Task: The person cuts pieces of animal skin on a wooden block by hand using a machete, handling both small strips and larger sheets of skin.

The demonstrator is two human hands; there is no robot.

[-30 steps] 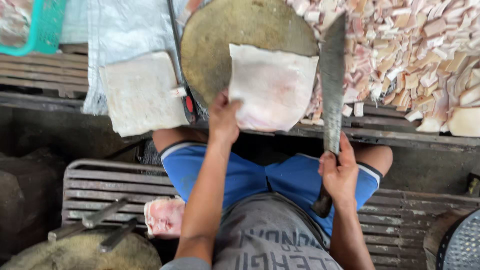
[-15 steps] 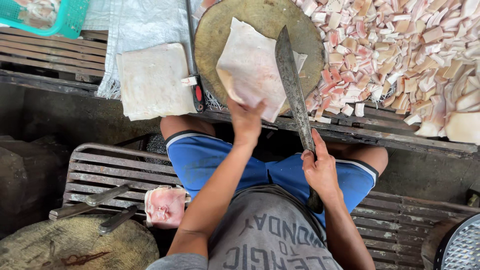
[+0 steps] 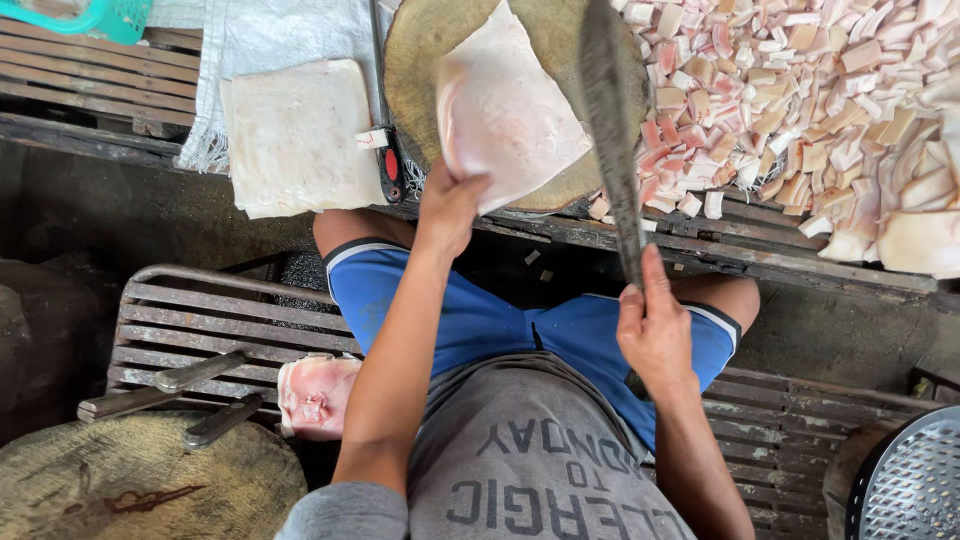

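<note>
We see the left hand [image 3: 450, 205] pinching the near edge of a slab of pale fat [image 3: 505, 115], fingers closed on it, while the right hand [image 3: 655, 330] is wrapped tight around the handle of a long cleaver [image 3: 610, 130] whose dull grey blade rises tilted over the chopping block [image 3: 430, 50]. The slab lies on that round wooden block, its near corner hanging just past the block's front rim; it is roughly square, whitish pink, smooth and glossy, with a slightly curled edge. To the right of the block we find a heap of cut fat pieces [image 3: 800, 90], small pink and cream cubes and strips, some touching the block's side. To the left of the block a second, flatter white slab [image 3: 295, 135] rests on a woven sack [image 3: 260, 35], just beside a dark tool with a red patch [image 3: 388, 165]. Below the block, nearer us, sits a slatted bench [image 3: 190, 325] carrying a pink meat chunk [image 3: 315, 395] and two spare knives [image 3: 170, 385].
</note>
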